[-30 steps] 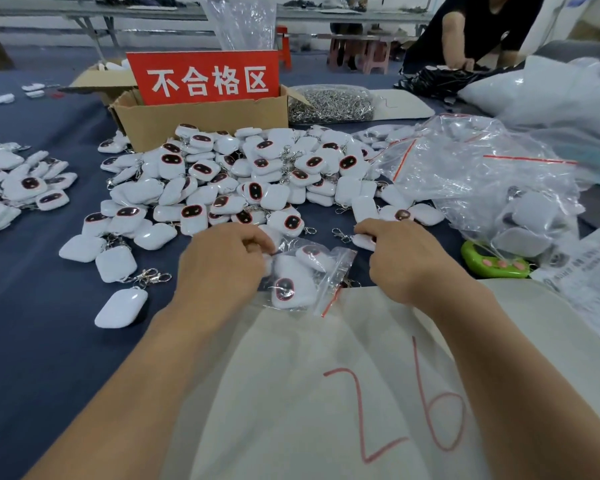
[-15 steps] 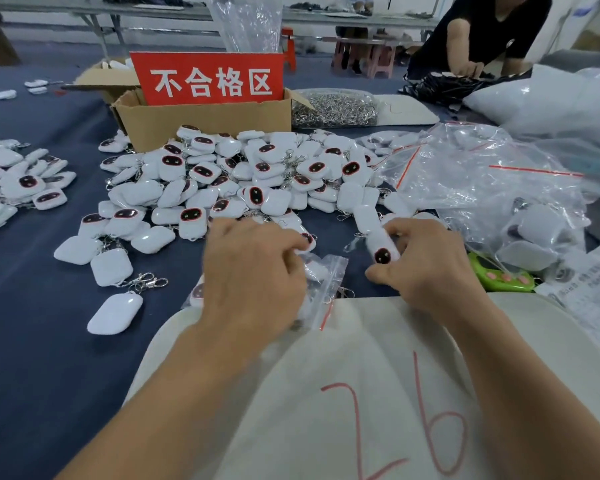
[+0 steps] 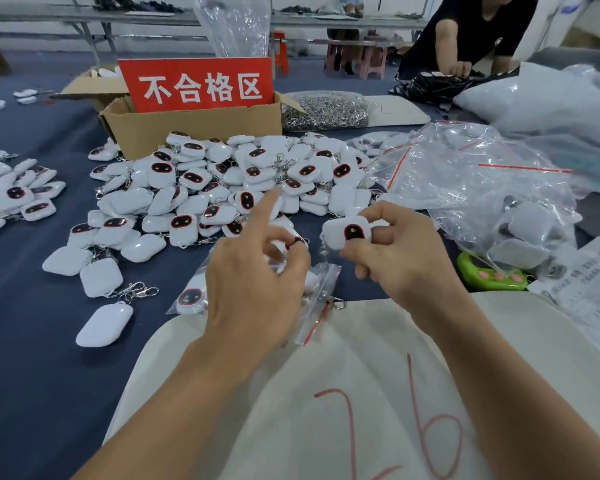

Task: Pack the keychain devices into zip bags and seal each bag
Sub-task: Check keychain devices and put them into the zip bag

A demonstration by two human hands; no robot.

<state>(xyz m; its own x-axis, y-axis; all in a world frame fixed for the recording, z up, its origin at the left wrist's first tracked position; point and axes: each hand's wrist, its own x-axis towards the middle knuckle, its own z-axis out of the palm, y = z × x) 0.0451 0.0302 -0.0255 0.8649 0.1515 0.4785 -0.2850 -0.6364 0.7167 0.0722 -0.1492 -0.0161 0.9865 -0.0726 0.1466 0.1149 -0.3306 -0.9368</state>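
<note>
One keychain device (image 3: 349, 232) is pinched between the thumb and fingers of my right hand (image 3: 406, 261), its dark face toward me and its chain dangling. My left hand (image 3: 253, 278) has the forefinger straight and the other fingers curled over the zip bag (image 3: 321, 296). I cannot tell whether they grip the plastic. The bag lies well nearer me than the cardboard box (image 3: 194, 129), with a bagged device (image 3: 191, 299) showing through it. The loose pile of devices (image 3: 222, 181) heaps against the box's front.
</note>
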